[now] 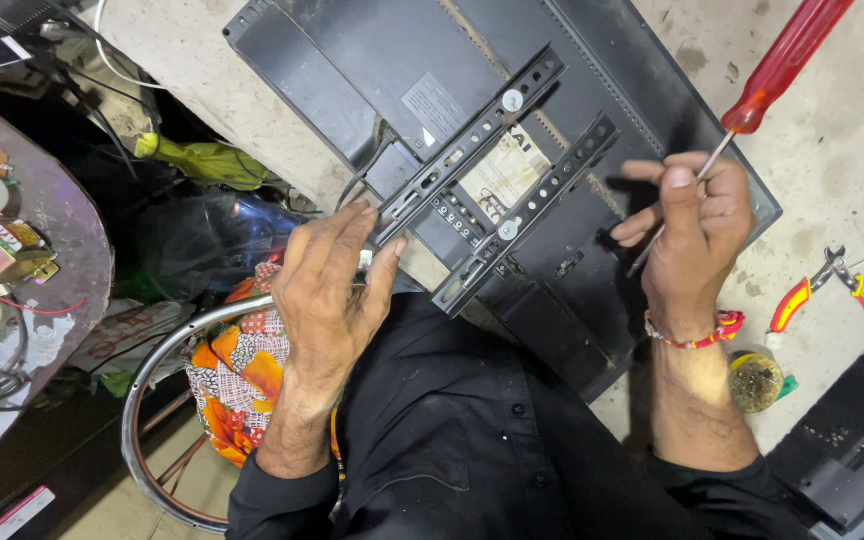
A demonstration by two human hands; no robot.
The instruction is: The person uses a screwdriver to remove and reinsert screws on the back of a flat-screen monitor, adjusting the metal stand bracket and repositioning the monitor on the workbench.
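Flat-panel set [372, 70] lies face down on the concrete floor [832, 150], back panel up, its lower end against the person's lap. Two black slotted mounting rails cross the back side by side: upper rail [472, 140] and lower rail [532, 210]. Each shows one pale screw head seated, upper rail screw [512, 100] and lower rail screw [508, 230]; the other slots look empty, though glare and shadow make that hard to confirm. Judged from this, both rails are on the panel with at least one fastener apiece, and the ends nearest the lap are not visibly fastened. Left hand [327, 290] rests palm down over the near end of the upper rail, fingers spread and lying flat, thumb toward the lower rail, pressing rather than gripping. Right hand [697, 225] is raised off the panel's right edge, wrist bent, fingers curled shut around the thin metal shaft of a red-handled screwdriver [787, 55], handle pointing up and away, tip angled down toward the panel but not on a screw. Red-and-yellow pliers [822, 290] lie on the floor just right of that hand, untouched.
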